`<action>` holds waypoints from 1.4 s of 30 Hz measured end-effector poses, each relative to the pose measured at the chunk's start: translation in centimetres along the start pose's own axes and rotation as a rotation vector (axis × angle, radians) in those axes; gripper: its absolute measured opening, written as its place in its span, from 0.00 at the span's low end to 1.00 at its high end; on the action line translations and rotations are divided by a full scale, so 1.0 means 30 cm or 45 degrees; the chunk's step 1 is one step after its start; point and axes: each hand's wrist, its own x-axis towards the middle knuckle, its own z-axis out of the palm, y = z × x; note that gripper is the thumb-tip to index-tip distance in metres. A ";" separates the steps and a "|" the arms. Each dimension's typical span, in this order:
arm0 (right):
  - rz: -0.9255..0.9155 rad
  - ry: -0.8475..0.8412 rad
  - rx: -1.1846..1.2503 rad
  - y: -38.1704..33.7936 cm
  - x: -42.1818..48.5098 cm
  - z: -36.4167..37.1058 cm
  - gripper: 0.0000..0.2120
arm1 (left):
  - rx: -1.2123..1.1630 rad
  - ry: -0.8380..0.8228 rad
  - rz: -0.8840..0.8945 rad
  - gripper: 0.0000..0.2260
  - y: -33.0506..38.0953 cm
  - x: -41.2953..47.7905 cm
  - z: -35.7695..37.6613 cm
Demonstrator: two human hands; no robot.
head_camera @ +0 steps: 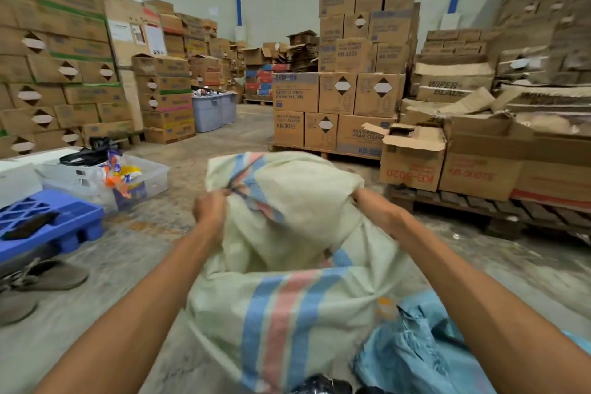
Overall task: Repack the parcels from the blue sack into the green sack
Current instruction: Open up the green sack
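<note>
Centrally, the green sack point(287, 304), pale woven fabric with blue and pink stripes, lies on the concrete floor point(134, 265) in front of the person. Left hand point(209, 209): fingers curled tight around a bunched fold at the sack's upper left edge. Right hand point(380, 211): fingers curled into the fabric at the upper right edge. The far part of the sack is raised between both hands. The blue sack point(415, 349) lies crumpled at the lower right, touching the green sack. A dark parcel point(323, 385) shows at the bottom edge, cut off by the frame. A blue plastic pallet point(48, 224) and a clear tub point(150, 176) stand to the left.
</note>
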 end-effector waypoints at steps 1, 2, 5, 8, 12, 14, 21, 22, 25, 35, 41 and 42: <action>0.105 -0.085 0.075 0.010 -0.010 -0.045 0.17 | -0.109 -0.046 -0.112 0.13 0.007 0.023 -0.042; 0.224 -0.148 0.161 0.023 -0.025 -0.093 0.20 | -0.141 -0.099 -0.196 0.10 0.017 0.041 -0.076; 0.317 -0.193 -0.006 0.081 -0.046 -0.182 0.27 | -0.053 -0.414 -0.376 0.08 0.044 0.022 -0.136; 0.131 0.113 -0.297 0.122 -0.016 -0.165 0.22 | -0.068 -0.532 -0.453 0.07 0.055 0.005 -0.131; 0.126 0.661 -0.743 0.114 0.056 -0.058 0.22 | -0.310 -0.486 -0.492 0.11 0.102 -0.038 -0.064; 0.288 0.877 -0.779 0.123 0.081 0.010 0.28 | -0.456 -0.481 -0.453 0.12 0.132 -0.047 -0.024; 0.790 0.145 0.723 0.068 0.038 0.215 0.32 | -0.777 -0.326 -0.273 0.34 0.118 0.057 0.131; 0.847 0.016 0.860 0.055 0.026 0.234 0.32 | -0.820 -0.330 -0.255 0.32 0.145 0.000 0.141; 1.073 -0.013 0.891 0.089 0.057 0.249 0.39 | -0.900 -0.456 -0.219 0.28 0.206 -0.175 0.170; 0.635 1.026 1.459 0.176 0.155 0.116 0.17 | -0.020 -0.486 -0.066 0.25 -0.043 -0.207 0.066; 0.310 0.569 1.238 0.143 0.126 0.020 0.23 | 0.401 -1.006 -0.419 0.49 -0.175 -0.121 -0.138; 0.321 0.468 1.215 0.124 0.118 0.011 0.23 | 0.234 -1.034 -0.390 0.51 -0.174 -0.102 -0.151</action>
